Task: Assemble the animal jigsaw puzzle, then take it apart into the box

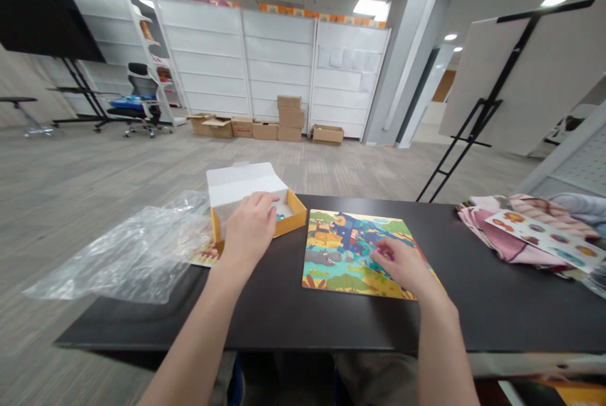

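Observation:
On the black table (pixel 279 311) lies a colourful animal picture puzzle (pixel 326 267). My right hand (pixel 404 264) is over its right part, fingers curled around a small purple piece (pixel 386 252) that they partly cover. A yellow box (pixel 291 224) with a white inside stands left of the puzzle, its lid (pixel 243 182) folded back. Above the front of this box I hold my left hand (pixel 250 226), its fingers loosely bent and apart, with nothing visible in them. Small coloured pieces (pixel 281 216) show inside the box, partly hidden by that hand.
Crumpled clear plastic wrap (pixel 142 254) spreads over the table's left end. Under the box's left side a printed sheet (pixel 206 254) sticks out. At the right lie folded pink cloths (pixel 492 235) with a sticker sheet (pixel 549 240) on top. Cardboard boxes (pixel 288 119) stand by far shelves.

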Motion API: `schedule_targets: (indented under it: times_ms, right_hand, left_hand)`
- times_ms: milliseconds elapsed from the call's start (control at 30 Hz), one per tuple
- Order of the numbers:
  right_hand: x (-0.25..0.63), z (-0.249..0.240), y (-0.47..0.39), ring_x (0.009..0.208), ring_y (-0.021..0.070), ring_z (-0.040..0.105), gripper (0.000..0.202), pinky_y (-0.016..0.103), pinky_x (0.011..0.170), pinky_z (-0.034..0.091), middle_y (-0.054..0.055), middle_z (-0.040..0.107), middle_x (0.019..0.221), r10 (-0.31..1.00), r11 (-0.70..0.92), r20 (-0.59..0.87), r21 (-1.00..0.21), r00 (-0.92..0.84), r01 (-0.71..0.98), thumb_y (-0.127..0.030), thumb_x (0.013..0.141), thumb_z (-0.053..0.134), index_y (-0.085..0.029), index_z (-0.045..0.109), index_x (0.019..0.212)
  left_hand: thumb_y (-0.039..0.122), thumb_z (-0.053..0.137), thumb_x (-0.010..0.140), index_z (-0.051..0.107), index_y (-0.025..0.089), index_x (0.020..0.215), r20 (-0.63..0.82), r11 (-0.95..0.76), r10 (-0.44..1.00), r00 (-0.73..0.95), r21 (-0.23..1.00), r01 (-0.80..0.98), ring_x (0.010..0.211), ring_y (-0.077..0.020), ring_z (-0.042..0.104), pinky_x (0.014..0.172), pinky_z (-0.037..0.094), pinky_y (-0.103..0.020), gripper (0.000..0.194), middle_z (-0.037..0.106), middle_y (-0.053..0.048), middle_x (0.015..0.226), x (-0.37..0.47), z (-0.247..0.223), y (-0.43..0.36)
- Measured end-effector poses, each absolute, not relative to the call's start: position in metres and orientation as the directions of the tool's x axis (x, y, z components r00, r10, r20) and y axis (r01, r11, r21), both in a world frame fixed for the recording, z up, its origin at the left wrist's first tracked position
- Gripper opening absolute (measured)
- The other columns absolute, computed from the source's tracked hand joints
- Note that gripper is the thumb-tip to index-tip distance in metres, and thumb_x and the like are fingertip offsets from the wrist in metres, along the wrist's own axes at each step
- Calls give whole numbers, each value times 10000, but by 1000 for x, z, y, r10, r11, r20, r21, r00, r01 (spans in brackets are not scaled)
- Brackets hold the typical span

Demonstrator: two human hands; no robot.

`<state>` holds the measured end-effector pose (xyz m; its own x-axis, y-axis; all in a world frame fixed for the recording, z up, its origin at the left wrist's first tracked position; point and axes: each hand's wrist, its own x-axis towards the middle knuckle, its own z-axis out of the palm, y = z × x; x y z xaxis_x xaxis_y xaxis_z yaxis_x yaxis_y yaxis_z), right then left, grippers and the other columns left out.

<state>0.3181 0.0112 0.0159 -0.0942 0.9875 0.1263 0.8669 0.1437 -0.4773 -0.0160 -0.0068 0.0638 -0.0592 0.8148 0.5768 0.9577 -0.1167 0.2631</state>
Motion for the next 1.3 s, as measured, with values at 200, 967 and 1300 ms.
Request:
schedule_targets:
  times_ms: [200, 967, 1300]
  right_hand:
    - [306, 9, 13, 810, 230, 658, 254, 347, 765, 490, 86, 723, 945, 964, 260, 170, -455, -203, 852, -375, 848, 615, -190, 711, 994]
    - [319, 13, 8, 862, 238, 665, 223, 346, 791, 500, 88, 729, 951, 972, 230, 147, -496, -180, 837, -320, 838, 630, -190, 713, 1000]
    - [305, 15, 6, 823, 218, 633, 317, 352, 773, 490, 57, 694, 931, 967, 252, 90, -513, -240, 821, -325, 745, 759, -194, 712, 1030]
  left_hand:
    - [251, 568, 940, 694, 197, 1105, 221, -374, 921, 320, 281, 884, 1060, -286, 674, 880, 539, -377, 215, 733, -106, 1106, 64, 57, -17]
    - [278, 546, 973, 619, 151, 1110, 37, -273, 959, 282, 398, 876, 1123, -308, 654, 903, 512, -386, 201, 690, -154, 1158, 102, 26, 7]
    - [249, 565, 938, 585, 175, 996, 91, -249, 961, 259, 690, 680, 945, -265, 703, 830, 516, -355, 96, 721, -110, 981, 97, 14, 8]
